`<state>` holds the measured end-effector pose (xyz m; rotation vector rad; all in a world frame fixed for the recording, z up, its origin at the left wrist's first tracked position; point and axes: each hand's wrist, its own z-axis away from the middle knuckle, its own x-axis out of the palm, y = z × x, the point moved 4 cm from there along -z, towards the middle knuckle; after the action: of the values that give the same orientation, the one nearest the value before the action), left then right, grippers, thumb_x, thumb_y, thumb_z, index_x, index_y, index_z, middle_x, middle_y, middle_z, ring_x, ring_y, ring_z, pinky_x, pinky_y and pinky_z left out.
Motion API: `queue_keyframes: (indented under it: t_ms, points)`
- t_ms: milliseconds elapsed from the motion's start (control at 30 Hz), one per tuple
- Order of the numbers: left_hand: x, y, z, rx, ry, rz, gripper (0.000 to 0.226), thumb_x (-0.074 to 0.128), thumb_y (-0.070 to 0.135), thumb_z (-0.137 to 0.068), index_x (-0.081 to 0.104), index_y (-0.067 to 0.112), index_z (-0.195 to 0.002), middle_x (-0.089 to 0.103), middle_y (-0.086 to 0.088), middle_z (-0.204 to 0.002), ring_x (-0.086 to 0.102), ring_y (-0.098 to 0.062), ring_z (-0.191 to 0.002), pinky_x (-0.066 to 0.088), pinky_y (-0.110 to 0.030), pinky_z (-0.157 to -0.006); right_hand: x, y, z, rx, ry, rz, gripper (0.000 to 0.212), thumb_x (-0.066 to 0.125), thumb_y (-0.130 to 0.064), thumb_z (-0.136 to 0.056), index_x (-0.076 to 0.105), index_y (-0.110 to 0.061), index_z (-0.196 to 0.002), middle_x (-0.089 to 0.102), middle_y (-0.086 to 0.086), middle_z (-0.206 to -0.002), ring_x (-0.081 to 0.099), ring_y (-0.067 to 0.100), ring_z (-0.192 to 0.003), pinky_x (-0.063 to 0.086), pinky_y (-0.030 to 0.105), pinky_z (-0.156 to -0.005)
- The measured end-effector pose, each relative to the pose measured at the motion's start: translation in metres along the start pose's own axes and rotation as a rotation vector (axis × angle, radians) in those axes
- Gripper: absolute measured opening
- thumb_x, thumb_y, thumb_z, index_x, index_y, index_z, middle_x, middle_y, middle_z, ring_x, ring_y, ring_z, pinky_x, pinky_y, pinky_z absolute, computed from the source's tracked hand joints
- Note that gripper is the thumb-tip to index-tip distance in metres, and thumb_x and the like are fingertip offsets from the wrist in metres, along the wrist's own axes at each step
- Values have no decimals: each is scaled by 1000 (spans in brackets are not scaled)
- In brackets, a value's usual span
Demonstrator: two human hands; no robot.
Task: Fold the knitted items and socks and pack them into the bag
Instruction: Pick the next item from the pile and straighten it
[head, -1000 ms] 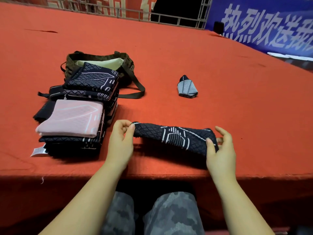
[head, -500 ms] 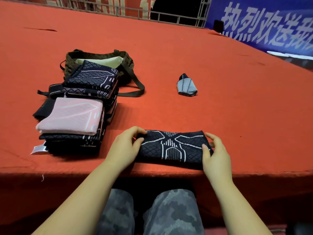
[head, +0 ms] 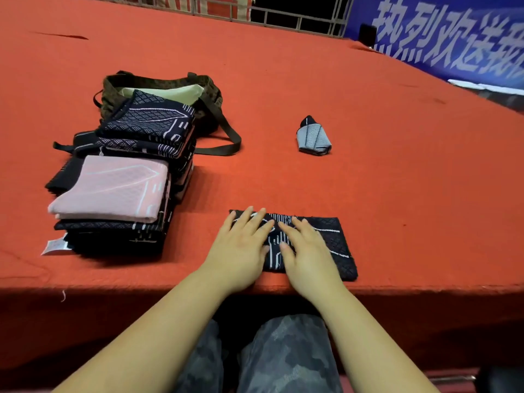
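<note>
A folded dark knitted item point(head: 334, 245) with white line pattern lies flat near the table's front edge. My left hand point(head: 241, 248) and my right hand point(head: 306, 253) press on it side by side with straight fingers. To the left stands a stack of folded knitted items point(head: 113, 217) topped by a pink one point(head: 113, 188), with more dark ones point(head: 150, 123) behind. An olive bag point(head: 209, 92) with a pale lining lies open behind the stack. A folded grey sock point(head: 313, 137) sits alone farther back on the right.
The table is covered in red cloth point(head: 397, 180) with its front edge just under my wrists. The bag's strap point(head: 226, 146) loops out to the right. A blue banner point(head: 453, 38) and a metal railing point(head: 283, 18) stand at the back.
The dark knitted item was held stretched by its ends, then folded down onto the table. Both hands let go of its ends and now press flat on its middle.
</note>
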<state>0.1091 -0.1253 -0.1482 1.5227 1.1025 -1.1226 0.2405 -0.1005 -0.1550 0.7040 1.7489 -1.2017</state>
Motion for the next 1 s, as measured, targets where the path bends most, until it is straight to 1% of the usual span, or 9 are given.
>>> queue_keyframes:
  t_ms: [133,300,400,500,567,633,700,833,1000]
  points:
    - [22,-28,6,-214,-309,45,66,19,52,-99,-6,20,-151,-13,5,-159,-13,-13,-145,-9,-41,-117,3,32,0,217,-186,194,63,26,-52,-97,8,-26,-152,-4,3,-160,-6,16,-146,-4,36,-117]
    - [19,-34,11,-244,-259,66,67,22,49,-100,-4,16,-152,-10,2,-159,-6,-16,-147,-3,-38,-118,-6,43,1,319,-226,259,69,23,-51,-98,0,-14,-152,-6,6,-159,-6,17,-147,-5,37,-118]
    - [5,-34,7,-402,-120,229,77,49,42,-94,6,13,-151,13,-7,-158,19,-24,-143,18,-35,-115,-5,21,-3,290,-158,260,64,32,-42,-99,8,-12,-151,1,8,-159,0,20,-147,-3,39,-118]
    - [-6,-48,3,-655,-94,556,83,66,20,-81,17,11,-149,41,-11,-143,44,-28,-128,36,-34,-105,-1,-22,-3,130,-51,43,54,40,-34,-98,27,-15,-148,24,3,-156,20,16,-143,11,30,-116]
    - [-11,-56,0,-744,-182,662,58,70,11,-75,45,8,-127,57,-9,-119,57,-25,-107,44,-29,-90,6,-46,-3,150,-86,-147,47,38,-36,-99,40,-16,-142,42,1,-147,36,16,-135,24,26,-109]
    - [-14,-58,2,-728,-274,853,22,71,6,-70,56,9,-87,58,-9,-82,56,-21,-70,43,-28,-65,12,-63,-2,233,-115,-326,46,34,-42,-99,53,-17,-132,55,2,-135,47,18,-126,33,28,-102]
    - [-17,-52,5,-676,-328,1150,10,67,9,-72,59,10,-78,50,-6,-61,42,-16,-51,33,-24,-52,12,-75,-4,270,-105,-546,44,34,-46,-98,64,-19,-115,66,-1,-117,57,18,-112,40,30,-95]
    - [-18,-47,15,-710,-267,1634,28,44,22,-87,67,13,-98,66,-8,-74,54,-19,-70,40,-32,-73,5,-87,-3,328,-122,-988,28,49,-37,-96,68,-19,-105,73,-11,-84,66,-1,-82,49,25,-81]
    - [-33,-38,18,-640,-15,1847,43,31,8,-89,61,-1,-120,63,-20,-105,53,-31,-90,51,-39,-85,-2,-85,-7,369,-76,-1237,51,70,-23,-72,56,-14,-120,69,6,-112,67,17,-102,50,31,-92]
